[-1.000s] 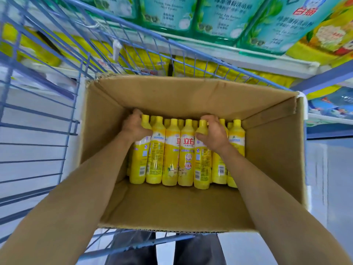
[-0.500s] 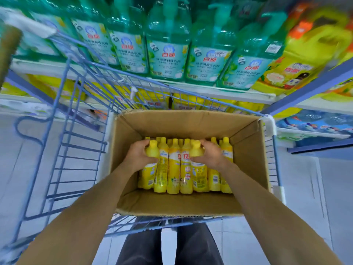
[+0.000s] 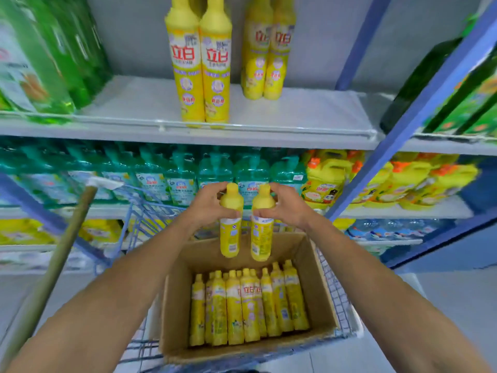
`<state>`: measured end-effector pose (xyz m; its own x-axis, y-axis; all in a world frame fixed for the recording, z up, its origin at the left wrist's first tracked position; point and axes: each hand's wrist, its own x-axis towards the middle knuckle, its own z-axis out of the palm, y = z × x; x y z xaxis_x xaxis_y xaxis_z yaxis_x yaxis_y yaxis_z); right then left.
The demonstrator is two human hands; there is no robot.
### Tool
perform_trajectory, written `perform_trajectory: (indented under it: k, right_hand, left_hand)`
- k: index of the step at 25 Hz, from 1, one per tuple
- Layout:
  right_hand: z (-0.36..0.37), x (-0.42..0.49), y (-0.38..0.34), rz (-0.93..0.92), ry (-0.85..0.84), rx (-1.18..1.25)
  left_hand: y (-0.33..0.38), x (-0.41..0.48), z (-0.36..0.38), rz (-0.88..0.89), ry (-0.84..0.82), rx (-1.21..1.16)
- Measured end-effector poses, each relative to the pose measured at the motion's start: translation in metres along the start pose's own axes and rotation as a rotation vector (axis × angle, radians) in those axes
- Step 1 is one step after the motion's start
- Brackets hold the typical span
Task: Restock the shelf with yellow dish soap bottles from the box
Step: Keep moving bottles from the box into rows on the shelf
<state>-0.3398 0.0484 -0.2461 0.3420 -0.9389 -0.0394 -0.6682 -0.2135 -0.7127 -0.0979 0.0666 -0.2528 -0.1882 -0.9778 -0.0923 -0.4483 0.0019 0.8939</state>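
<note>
Just lifted from box (image 3: 317, 278) below grip: yellow bottle (image 3: 230, 238) clasped in left hand (image 3: 207, 208), another in right hand (image 3: 289, 210); next stop, shelf (image 3: 295, 114) above.

A grey wall (image 3: 134, 36) backed the grey shelf (image 3: 295, 114) at 12 o'clock, with green bottles (image 3: 40, 63) at 10 o'clock. A blue upright (image 3: 418, 111) slanted at 2 o'clock. One tier down, teal bottles (image 3: 180, 181) ran from 9 o'clock to the centre, and yellow jugs (image 3: 325, 181) sat at 3 o'clock. A pole (image 3: 60, 254) leaned at 8 o'clock beside a blue wire cart (image 3: 336, 294). Grey floor (image 3: 457, 305) showed at 4 o'clock.
</note>
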Motion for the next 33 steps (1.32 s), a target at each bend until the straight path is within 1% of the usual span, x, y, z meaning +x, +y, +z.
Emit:
perform_trajectory:
  k: [2,6,8,14,17,21,23,26,29,33]
  right_hand:
    - [-0.029,0.004,-0.029,-0.047,0.052,0.001]
    - [-0.077,0.007,-0.073,-0.157,0.186,0.019]
    - [-0.096,0.009,-0.091,-0.178,0.211,0.073]
    - [-0.152,0.027,-0.134,-0.273,0.287,0.169]
    - [-0.182,0.043,-0.150,-0.320,0.327,0.220]
    - [-0.225,0.069,-0.165,-0.390,0.401,0.248]
    - [-0.237,0.083,-0.165,-0.406,0.439,0.231]
    - [-0.245,0.105,-0.155,-0.379,0.462,0.241]
    - [-0.241,0.121,-0.139,-0.340,0.439,0.268]
    - [-0.235,0.134,-0.121,-0.294,0.413,0.287]
  left_hand:
    - [0.040,0.004,-0.019,0.086,0.018,0.022]
    - [0.102,0.010,-0.049,0.241,0.011,-0.040]
    - [0.124,0.015,-0.060,0.304,0.034,-0.041]
    - [0.193,0.027,-0.090,0.440,0.081,-0.052]
    - [0.228,0.041,-0.102,0.497,0.135,-0.054]
    - [0.269,0.070,-0.114,0.532,0.230,-0.061]
    - [0.280,0.086,-0.116,0.538,0.249,-0.067]
    - [0.283,0.111,-0.111,0.532,0.289,-0.064]
    - [0.273,0.130,-0.101,0.512,0.322,-0.044]
    - [0.253,0.150,-0.091,0.476,0.323,-0.049]
